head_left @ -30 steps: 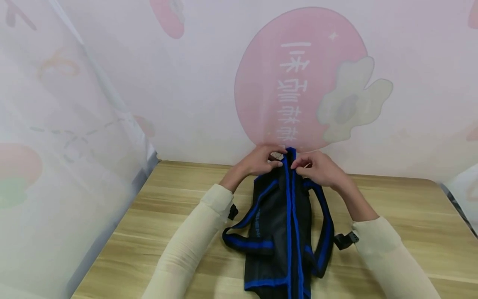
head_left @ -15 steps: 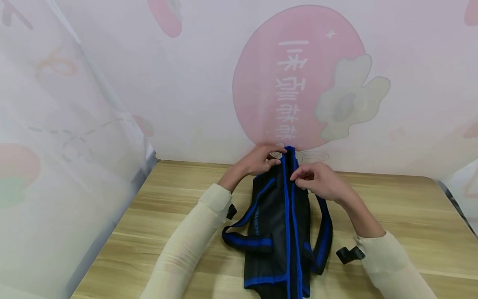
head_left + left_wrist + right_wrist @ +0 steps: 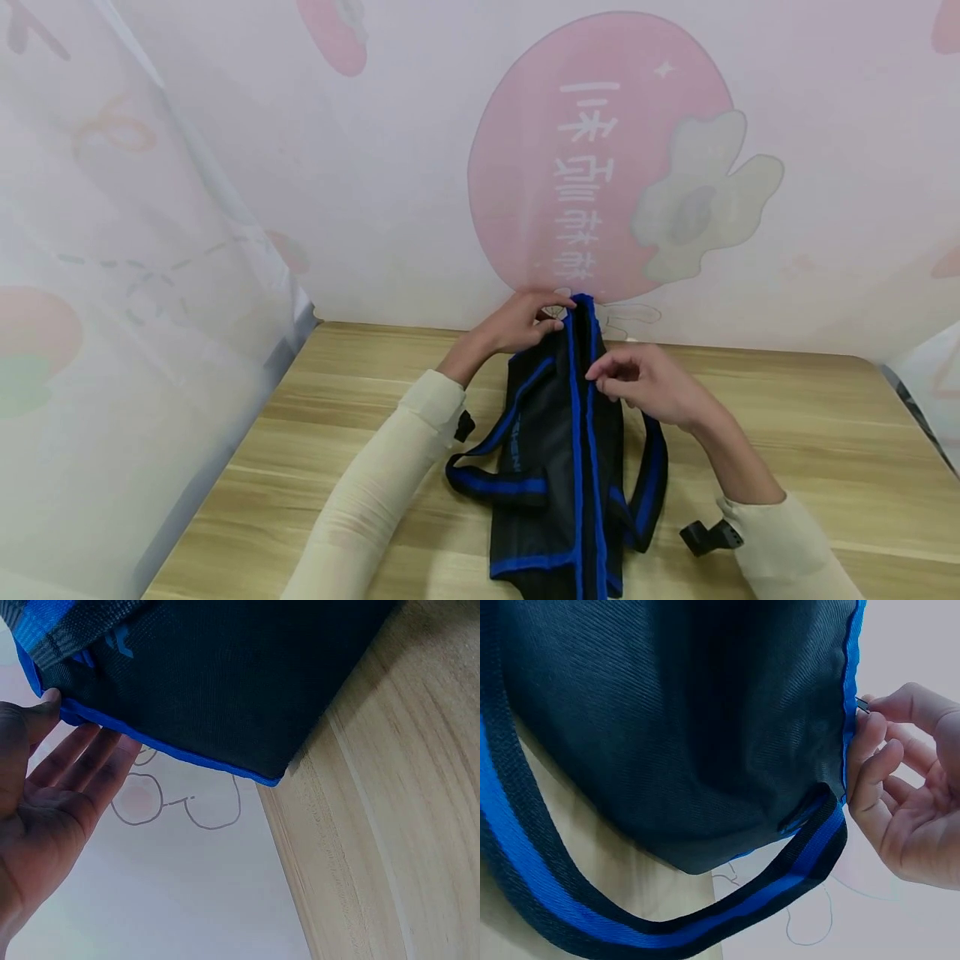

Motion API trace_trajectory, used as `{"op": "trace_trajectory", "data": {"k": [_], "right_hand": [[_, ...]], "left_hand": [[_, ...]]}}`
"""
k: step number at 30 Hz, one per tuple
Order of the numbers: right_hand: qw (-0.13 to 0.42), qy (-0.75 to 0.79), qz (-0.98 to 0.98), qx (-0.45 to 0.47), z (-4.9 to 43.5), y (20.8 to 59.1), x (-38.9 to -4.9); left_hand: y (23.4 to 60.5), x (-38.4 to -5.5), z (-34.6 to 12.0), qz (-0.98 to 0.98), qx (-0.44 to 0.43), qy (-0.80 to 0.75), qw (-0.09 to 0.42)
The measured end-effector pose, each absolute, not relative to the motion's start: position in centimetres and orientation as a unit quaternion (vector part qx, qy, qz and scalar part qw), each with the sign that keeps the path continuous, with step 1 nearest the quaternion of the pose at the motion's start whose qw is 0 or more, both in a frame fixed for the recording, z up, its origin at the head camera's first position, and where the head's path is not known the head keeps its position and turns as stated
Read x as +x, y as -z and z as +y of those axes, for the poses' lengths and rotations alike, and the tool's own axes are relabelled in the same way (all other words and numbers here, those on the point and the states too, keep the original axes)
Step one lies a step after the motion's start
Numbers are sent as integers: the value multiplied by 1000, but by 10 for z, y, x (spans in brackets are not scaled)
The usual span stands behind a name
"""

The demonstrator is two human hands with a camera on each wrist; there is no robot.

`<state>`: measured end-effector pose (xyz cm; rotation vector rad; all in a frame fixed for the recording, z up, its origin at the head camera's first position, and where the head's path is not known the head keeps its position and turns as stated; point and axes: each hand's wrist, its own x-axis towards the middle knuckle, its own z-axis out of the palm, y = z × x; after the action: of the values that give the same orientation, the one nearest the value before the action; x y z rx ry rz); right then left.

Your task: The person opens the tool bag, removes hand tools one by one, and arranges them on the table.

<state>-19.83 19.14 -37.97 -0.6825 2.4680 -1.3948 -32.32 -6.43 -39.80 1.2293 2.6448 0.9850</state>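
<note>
A black bag (image 3: 547,433) with blue edging and blue-striped handles stands on the table, its long top edge running away from me. At the far end of that edge, my left hand (image 3: 517,321) pinches the blue trim; the left wrist view shows the thumb on one side and fingers (image 3: 90,765) behind the edge. Closer in along the same edge, my right hand (image 3: 645,383) pinches a small metal zipper pull (image 3: 863,706) between thumb and index finger. Beyond the right hand, the dark slit between the two blue trims looks parted.
Wood-grain table (image 3: 360,400) lies under the bag, its back edge against a pale printed wall sheet (image 3: 390,192). One handle (image 3: 495,487) loops out left, another (image 3: 654,483) right. A small black wrist device (image 3: 708,537) sits at the right cuff.
My right hand has moved toward me along the bag's top edge, away from the far end. The left hand has stayed at the far end of the trim.
</note>
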Motion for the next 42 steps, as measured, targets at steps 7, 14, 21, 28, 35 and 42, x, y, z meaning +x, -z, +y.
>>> {"op": "trace_trajectory", "data": {"k": [7,14,21,28,35,42], "right_hand": [[124,489,830,-239,192,384,-187],[135,498,819,-251,194,386,-173],[159,507,804,-267,194,388,-159],[173,509,803,-257,194,386,-149],[158,507,811,-246,193,384,-141],[169,516,802,-250,191,383,-133]], "left_hand": [[397,-322,-64,858,397,-325,36],[396,-322,-66,860,395,-322,38],[396,-322,-67,860,397,-318,30],[396,-322,-67,861,398,-316,22],[395,-321,-66,861,401,-313,20],[395,-321,-66,860,403,-311,17]]}}
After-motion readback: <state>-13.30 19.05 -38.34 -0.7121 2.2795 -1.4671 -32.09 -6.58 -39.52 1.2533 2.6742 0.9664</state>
